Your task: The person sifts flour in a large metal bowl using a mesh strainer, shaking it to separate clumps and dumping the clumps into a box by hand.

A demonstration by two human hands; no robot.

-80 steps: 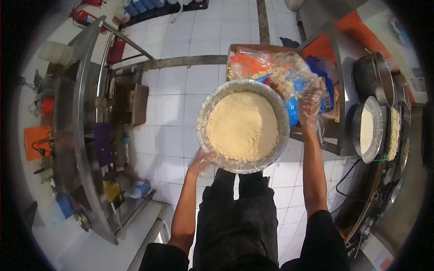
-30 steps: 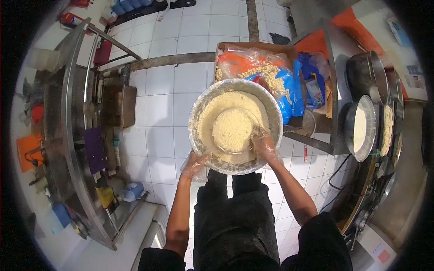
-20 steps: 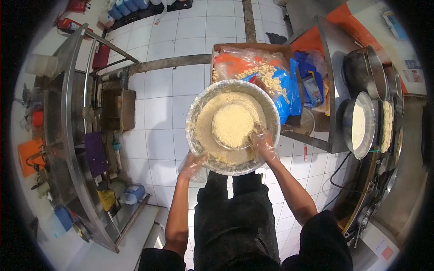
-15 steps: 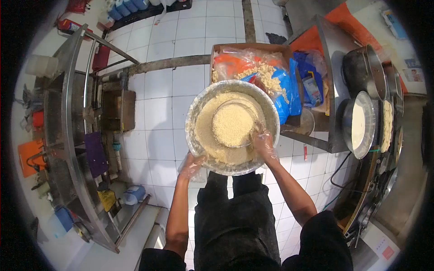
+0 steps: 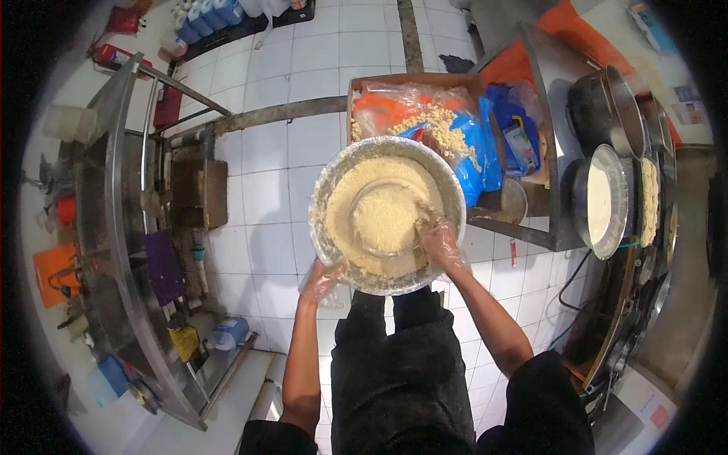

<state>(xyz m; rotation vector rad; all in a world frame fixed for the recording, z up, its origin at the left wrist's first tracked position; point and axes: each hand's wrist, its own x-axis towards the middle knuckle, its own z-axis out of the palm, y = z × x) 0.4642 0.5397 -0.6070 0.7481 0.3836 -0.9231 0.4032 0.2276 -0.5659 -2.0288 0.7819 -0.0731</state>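
The near left rim of a metal bowl is grasped by the left hand; a blurred sieve-like vessel inside it seems gripped by the right hand. Pale crumbs are apparently being shaken or sifted; for the next move, a steady bowl and level hold are called for. Just beyond, a cardboard box is seen, with a basin at right.

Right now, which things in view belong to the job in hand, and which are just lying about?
Job in hand:
large bowl, held by left grip
sieve-like tool, in right grip
pale crumbs
possibly the box with pale lumps

Apparently lying about:
fire extinguisher
purple sheet
blue jugs
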